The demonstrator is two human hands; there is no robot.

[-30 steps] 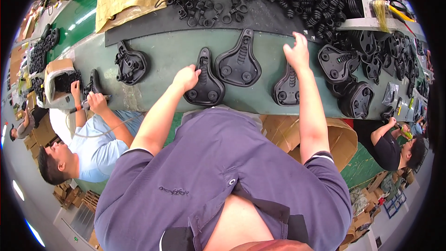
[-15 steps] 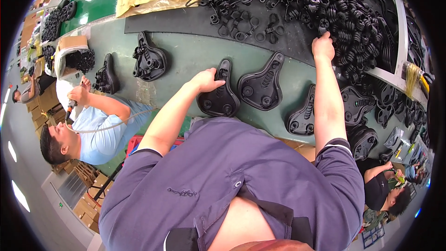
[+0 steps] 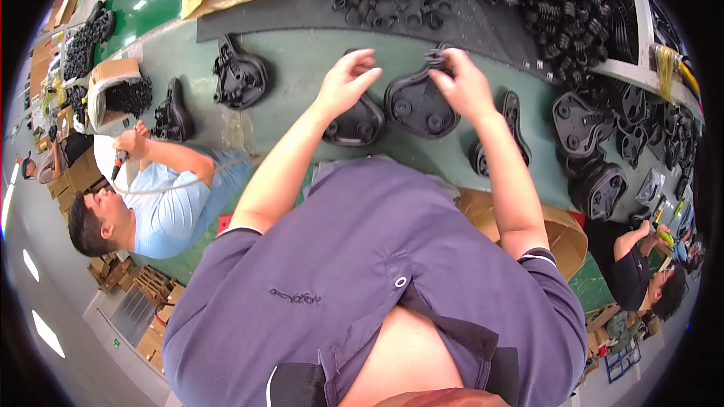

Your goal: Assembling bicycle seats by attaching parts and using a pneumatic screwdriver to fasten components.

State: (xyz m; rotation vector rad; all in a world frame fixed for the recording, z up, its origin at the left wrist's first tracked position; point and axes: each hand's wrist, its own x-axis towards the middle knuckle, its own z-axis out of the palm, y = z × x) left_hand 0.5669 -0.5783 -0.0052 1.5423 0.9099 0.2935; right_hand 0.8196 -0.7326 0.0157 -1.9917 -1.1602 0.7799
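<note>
In my right hand (image 3: 461, 84) is a small black ribbed part (image 3: 435, 59), pinched between thumb and fingers. It sits over the narrow nose of a black bicycle saddle (image 3: 416, 111), which lies underside up. My left hand (image 3: 350, 81) hovers at the nose of a second upturned saddle (image 3: 357, 123); its thumb and fingers are apart with nothing between them. That saddle's nose is partly hidden by the hand. Beneath my right forearm lies another saddle (image 3: 511, 126), partly covered.
A heap of black ribbed parts (image 3: 562, 19) fills the far right on a dark mat (image 3: 264, 22). Black clamps (image 3: 388, 6) lie left of it. More saddles (image 3: 240, 75) sit left and right. A co-worker in light blue (image 3: 170, 207) holds a tool at left; another works at right.
My right hand has come from the heap toward the middle saddle, bringing a ribbed part. My left hand has lifted off the saddle it was touching, its fingers now spread.
</note>
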